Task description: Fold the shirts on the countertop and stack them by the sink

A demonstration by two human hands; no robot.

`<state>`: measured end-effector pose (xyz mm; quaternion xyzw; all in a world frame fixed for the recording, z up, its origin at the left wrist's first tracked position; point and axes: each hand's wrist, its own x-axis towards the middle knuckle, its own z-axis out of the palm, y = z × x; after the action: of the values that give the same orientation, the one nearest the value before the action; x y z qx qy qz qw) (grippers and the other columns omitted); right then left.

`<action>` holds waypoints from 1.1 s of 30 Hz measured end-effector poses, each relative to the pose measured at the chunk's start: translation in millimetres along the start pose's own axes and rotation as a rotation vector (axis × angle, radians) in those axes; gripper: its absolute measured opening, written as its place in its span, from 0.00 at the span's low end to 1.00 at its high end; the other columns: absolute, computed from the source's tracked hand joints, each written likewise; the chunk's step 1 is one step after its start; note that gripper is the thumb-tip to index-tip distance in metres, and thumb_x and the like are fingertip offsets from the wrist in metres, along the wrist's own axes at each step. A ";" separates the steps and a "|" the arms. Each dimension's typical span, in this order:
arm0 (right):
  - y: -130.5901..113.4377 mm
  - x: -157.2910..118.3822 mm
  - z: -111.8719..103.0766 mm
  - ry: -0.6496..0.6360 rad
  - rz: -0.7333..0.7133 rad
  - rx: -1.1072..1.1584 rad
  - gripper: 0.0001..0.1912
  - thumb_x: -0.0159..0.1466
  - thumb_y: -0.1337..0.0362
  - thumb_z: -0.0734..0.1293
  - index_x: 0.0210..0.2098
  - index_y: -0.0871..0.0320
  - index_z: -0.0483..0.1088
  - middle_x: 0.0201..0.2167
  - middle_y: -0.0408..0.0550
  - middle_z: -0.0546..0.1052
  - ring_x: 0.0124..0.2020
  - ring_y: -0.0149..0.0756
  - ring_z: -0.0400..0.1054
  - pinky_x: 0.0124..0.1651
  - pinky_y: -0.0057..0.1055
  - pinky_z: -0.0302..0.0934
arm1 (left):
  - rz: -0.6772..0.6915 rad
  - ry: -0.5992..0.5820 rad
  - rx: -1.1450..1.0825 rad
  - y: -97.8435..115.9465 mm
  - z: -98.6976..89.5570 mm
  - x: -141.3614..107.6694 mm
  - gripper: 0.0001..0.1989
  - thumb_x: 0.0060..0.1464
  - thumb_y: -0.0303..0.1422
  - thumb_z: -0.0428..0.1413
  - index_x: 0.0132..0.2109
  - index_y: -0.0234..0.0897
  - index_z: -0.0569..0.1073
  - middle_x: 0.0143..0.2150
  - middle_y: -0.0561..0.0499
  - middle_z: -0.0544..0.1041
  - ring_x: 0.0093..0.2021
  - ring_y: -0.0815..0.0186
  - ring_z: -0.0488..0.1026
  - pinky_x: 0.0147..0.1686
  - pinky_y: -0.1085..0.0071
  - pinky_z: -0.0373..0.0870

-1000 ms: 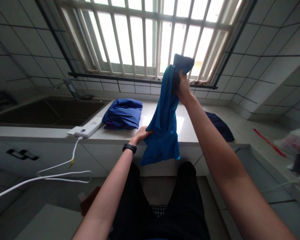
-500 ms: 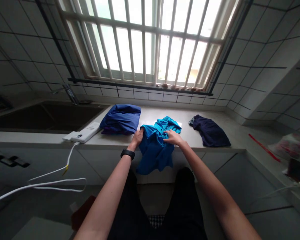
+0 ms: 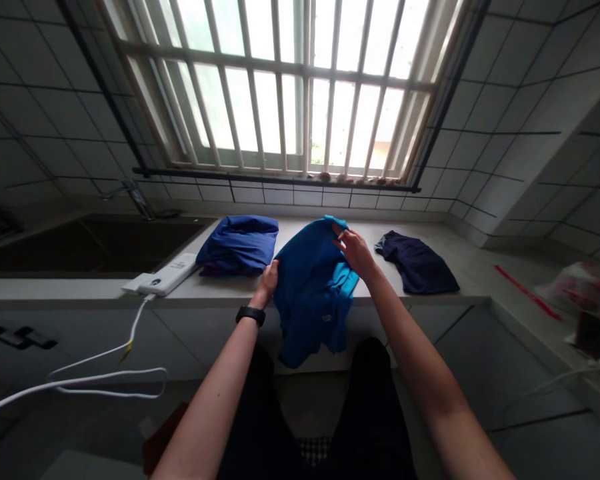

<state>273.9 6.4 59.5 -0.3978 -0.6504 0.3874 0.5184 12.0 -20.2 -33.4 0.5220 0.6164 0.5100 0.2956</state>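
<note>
A bright blue garment (image 3: 313,287) lies partly on the counter and hangs over its front edge, with a small pale logo low on it. Whether it is a shirt or shorts I cannot tell. My left hand (image 3: 266,281) is closed on its left edge. At the upper right of the cloth, my right hand (image 3: 355,252) pinches a raised edge, its other fingers slightly spread. To the left sits a folded dark blue garment (image 3: 240,243). A smaller navy garment (image 3: 420,263) lies flat to the right.
A sink (image 3: 80,240) with a tap (image 3: 139,199) is at the left. Near it, a white power strip (image 3: 167,275) trails its cable over the counter's edge. A red strip (image 3: 527,292) and a clear plastic bag (image 3: 580,287) lie at the right. Behind is a barred window (image 3: 280,67).
The bunched bright blue garment has been spread wider and lifted at its far side. My right hand has moved up and away with the cloth, bringing the logo into view.
</note>
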 end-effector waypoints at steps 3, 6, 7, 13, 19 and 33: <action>6.1 1.5 -3.4 -0.092 0.006 -0.260 0.13 0.68 0.61 0.63 0.38 0.58 0.79 0.46 0.49 0.80 0.52 0.40 0.72 0.61 0.37 0.62 | 0.027 -0.064 0.240 11.7 1.1 -5.7 0.23 0.62 0.46 0.47 0.23 0.40 0.68 0.23 0.49 0.74 0.34 0.58 0.76 0.36 0.67 0.68; 8.2 -10.2 0.6 -0.167 0.023 -0.508 0.17 0.68 0.62 0.64 0.52 0.59 0.79 0.56 0.54 0.76 0.61 0.43 0.67 0.67 0.39 0.57 | 0.028 -0.055 0.357 20.7 3.9 -7.9 0.23 0.62 0.42 0.48 0.20 0.41 0.65 0.21 0.47 0.73 0.34 0.58 0.76 0.35 0.68 0.67; 7.5 -18.3 3.8 -0.196 0.011 -0.568 0.20 0.68 0.61 0.66 0.57 0.59 0.76 0.60 0.56 0.73 0.64 0.44 0.65 0.68 0.38 0.56 | 0.021 -0.050 0.370 22.4 4.6 -7.8 0.23 0.63 0.42 0.47 0.20 0.41 0.65 0.22 0.46 0.74 0.35 0.57 0.77 0.36 0.68 0.67; 0.5 -83.9 36.6 -0.481 0.153 -1.065 0.51 0.57 0.51 0.78 0.74 0.47 0.55 0.73 0.60 0.58 0.71 0.60 0.55 0.66 0.53 0.58 | 0.049 -0.028 0.236 22.6 5.2 -7.1 0.23 0.68 0.42 0.45 0.38 0.35 0.80 0.46 0.39 0.84 0.54 0.55 0.79 0.53 0.67 0.71; 1.1 -96.1 46.6 -0.546 0.133 -1.275 0.34 0.71 0.57 0.66 0.74 0.45 0.55 0.73 0.60 0.59 0.70 0.60 0.58 0.62 0.51 0.62 | 0.118 -0.031 0.023 19.6 3.2 -9.9 0.25 0.70 0.43 0.44 0.63 0.37 0.74 0.69 0.45 0.71 0.71 0.61 0.65 0.69 0.67 0.59; 15.8 1.0 22.4 0.258 0.153 -0.525 0.23 0.72 0.63 0.54 0.59 0.58 0.74 0.56 0.56 0.78 0.60 0.43 0.71 0.61 0.39 0.65 | 0.047 -0.064 0.000 11.9 -0.1 -4.8 0.33 0.62 0.44 0.55 0.70 0.35 0.65 0.74 0.39 0.62 0.74 0.57 0.58 0.70 0.63 0.56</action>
<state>253.6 11.3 41.7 -0.6120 -0.6252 0.1903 0.4454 17.3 -25.6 -23.1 0.5523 0.5943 0.4999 0.3031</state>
